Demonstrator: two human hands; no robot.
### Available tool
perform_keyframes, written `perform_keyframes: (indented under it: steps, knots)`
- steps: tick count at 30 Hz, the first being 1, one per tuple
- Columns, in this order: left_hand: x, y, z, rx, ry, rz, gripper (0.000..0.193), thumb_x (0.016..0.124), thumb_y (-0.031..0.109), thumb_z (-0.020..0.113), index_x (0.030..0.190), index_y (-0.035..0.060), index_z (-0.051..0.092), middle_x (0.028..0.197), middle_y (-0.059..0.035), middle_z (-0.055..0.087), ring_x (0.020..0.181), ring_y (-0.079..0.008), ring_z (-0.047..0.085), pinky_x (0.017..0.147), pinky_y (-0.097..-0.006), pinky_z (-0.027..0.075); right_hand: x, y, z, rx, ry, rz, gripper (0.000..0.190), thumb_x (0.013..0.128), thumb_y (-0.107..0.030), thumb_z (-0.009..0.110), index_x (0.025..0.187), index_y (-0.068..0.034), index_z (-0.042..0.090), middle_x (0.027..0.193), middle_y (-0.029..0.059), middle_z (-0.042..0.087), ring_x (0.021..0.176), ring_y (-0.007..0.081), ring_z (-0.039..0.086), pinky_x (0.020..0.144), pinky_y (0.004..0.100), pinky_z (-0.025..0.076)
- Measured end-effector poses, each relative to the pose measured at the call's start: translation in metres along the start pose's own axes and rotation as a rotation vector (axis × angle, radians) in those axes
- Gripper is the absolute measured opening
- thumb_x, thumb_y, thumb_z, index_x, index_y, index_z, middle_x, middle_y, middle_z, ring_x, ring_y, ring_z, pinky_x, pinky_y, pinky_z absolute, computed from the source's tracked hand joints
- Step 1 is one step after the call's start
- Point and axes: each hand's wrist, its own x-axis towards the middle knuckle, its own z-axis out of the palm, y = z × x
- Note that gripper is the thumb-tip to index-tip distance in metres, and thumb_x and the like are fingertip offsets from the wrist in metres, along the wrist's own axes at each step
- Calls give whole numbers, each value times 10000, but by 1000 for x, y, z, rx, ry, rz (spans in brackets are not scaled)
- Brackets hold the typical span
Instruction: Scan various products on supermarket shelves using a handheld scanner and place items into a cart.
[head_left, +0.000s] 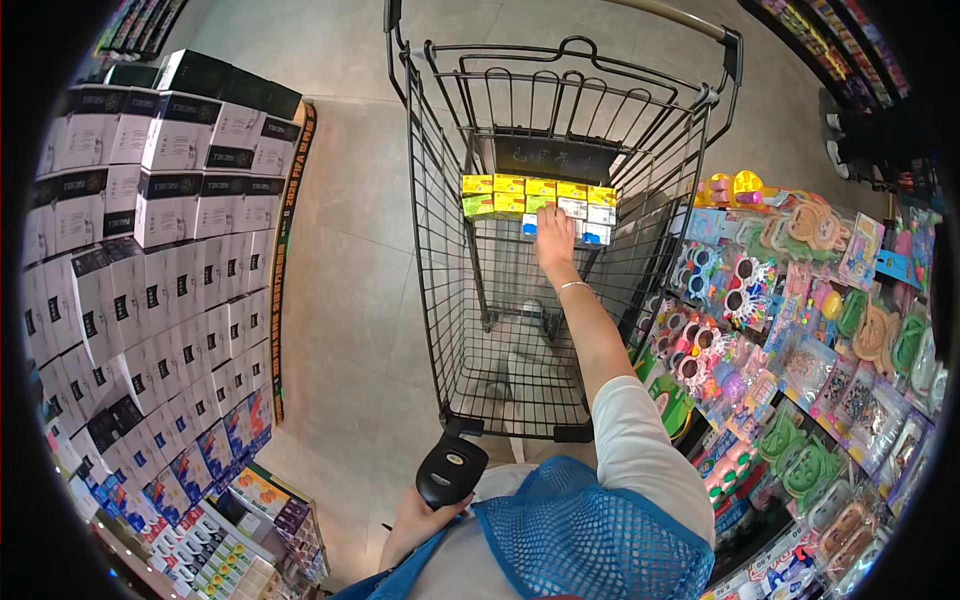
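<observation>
My left hand is closed around a black handheld barcode scanner, held low in front of my body. My right hand reaches into a black wire shopping cart, fingertips on a cluster of small cartons. Yellow cartons form the far row, with a yellow-green carton at the left. White cartons sit on the right, and a white-and-blue carton is nearest me on that side. Whether my right fingers grip a carton or only touch it is hidden by the hand.
Stacked white-and-black milk cartons rise on the left. On the right, a display holds packaged toy sunglasses and green plastic goods. Someone's dark shoes appear at the upper right. Grey tiled floor runs left of the cart.
</observation>
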Motion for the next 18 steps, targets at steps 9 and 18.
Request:
perform_keyframes:
  steps: [9,18]
  knots:
    - [1,5,-11,-125,32,55,258,791,60,713,1013,-2,597,847,-48,651,715,-96,607,632,-242,500,7,-13,10,-185,-14,-7,365,782,-103,555,1146,-76,542,1249,73,472,1186,225,412,970,419,317]
    - [-32,-21,-58,22,27,194,281,800,30,692,1051,2,570,876,-37,632,704,-97,595,606,-251,496,-29,-22,-49,182,38,-42,487,567,-45,746,1036,-58,616,1152,77,541,1127,277,475,948,425,381]
